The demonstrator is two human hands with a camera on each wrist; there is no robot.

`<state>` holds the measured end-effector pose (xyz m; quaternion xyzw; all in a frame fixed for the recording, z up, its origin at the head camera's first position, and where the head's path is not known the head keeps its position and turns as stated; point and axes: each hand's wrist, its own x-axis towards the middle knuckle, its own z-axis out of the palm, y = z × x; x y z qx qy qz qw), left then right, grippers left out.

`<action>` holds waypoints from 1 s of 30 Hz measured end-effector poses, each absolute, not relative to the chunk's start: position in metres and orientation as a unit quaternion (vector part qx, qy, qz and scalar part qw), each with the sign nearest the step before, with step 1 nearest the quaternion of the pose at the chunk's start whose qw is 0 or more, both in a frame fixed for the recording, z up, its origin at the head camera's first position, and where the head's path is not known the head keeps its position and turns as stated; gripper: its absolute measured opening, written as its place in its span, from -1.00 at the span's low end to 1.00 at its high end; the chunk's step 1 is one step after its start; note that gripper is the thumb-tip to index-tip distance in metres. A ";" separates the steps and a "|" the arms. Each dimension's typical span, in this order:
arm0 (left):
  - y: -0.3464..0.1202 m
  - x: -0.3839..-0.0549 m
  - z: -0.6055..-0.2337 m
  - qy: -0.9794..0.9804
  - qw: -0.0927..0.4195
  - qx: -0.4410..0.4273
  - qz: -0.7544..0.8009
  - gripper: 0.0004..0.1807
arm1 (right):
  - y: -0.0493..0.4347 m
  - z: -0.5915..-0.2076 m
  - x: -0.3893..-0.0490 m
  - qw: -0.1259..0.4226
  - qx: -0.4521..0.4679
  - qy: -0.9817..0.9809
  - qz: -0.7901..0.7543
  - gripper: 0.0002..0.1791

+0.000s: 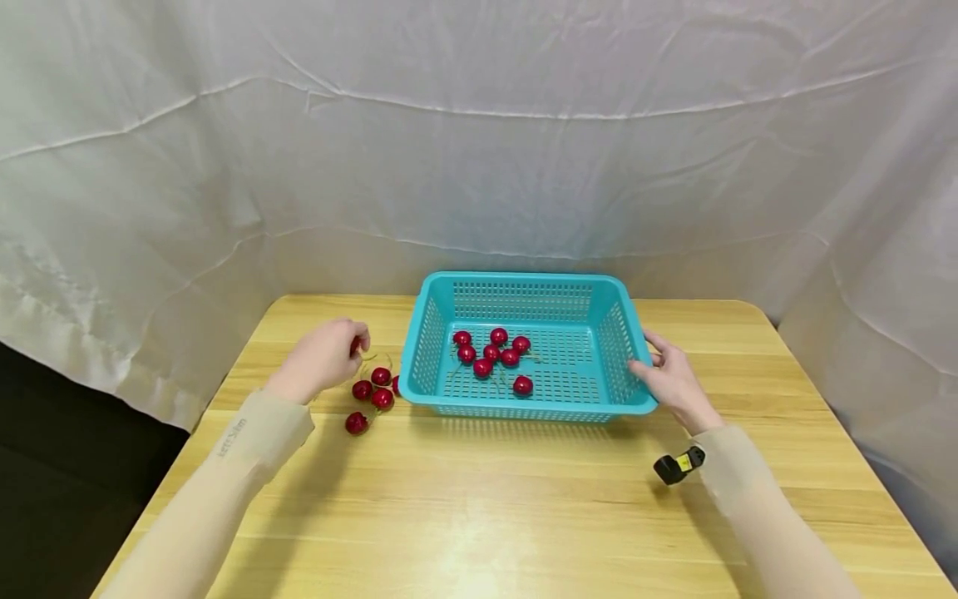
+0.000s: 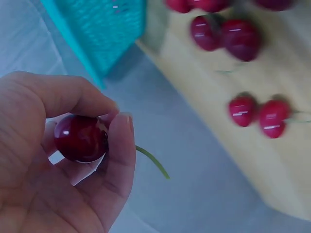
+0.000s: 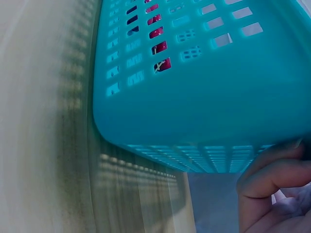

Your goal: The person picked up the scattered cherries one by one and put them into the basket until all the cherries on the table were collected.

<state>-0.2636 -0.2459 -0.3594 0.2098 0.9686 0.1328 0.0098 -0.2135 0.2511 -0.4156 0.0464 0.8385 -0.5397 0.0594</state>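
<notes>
My left hand (image 1: 318, 359) is raised over the left side of the table, beside the basket. Thumb and fingers pinch a dark red cherry (image 2: 80, 139), whose green stem sticks out past the fingertips in the left wrist view. Just below that hand lie several loose cherries (image 1: 382, 399), one partly hidden by the basket's left edge. The turquoise plastic basket (image 1: 524, 403) has perforated walls and stands on the table with several cherries (image 1: 482, 367) inside. At its right end, my right hand (image 1: 677, 384) grips the rim, thumb toward the near corner.
The wooden table (image 1: 509, 507) carries everything and has rounded far corners. Pale fabric (image 1: 479, 183) hangs behind and at the sides, close to the table's far edge. A black device (image 1: 674, 467) is attached at my right wrist. Dark material (image 1: 67, 482) lies beyond the left edge.
</notes>
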 end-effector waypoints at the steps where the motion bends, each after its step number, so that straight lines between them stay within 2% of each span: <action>1: -0.241 -0.267 -0.354 0.969 0.007 0.213 0.126 -0.85 | 0.251 -0.415 -0.213 0.058 0.047 0.839 -0.539 -0.19; 7: -0.206 -0.283 -0.323 0.965 -0.016 0.233 0.115 -0.78 | 0.250 -0.412 -0.211 0.053 0.045 0.839 -0.540 -0.19; 11: -0.182 -0.290 -0.309 0.963 -0.011 0.244 0.115 -0.79 | 0.248 -0.411 -0.211 0.050 0.041 0.839 -0.540 -0.19; 21: -0.124 -0.305 -0.307 0.954 0.060 0.276 0.106 -0.75 | 0.249 -0.411 -0.211 0.049 0.038 0.841 -0.537 -0.20; 26: -0.093 -0.308 -0.316 0.947 0.099 0.290 0.096 -0.72 | 0.249 -0.412 -0.209 0.050 0.040 0.842 -0.536 -0.19; 30: -0.072 -0.307 -0.325 0.942 0.128 0.296 0.098 -0.77 | 0.249 -0.412 -0.208 0.052 0.041 0.841 -0.536 -0.19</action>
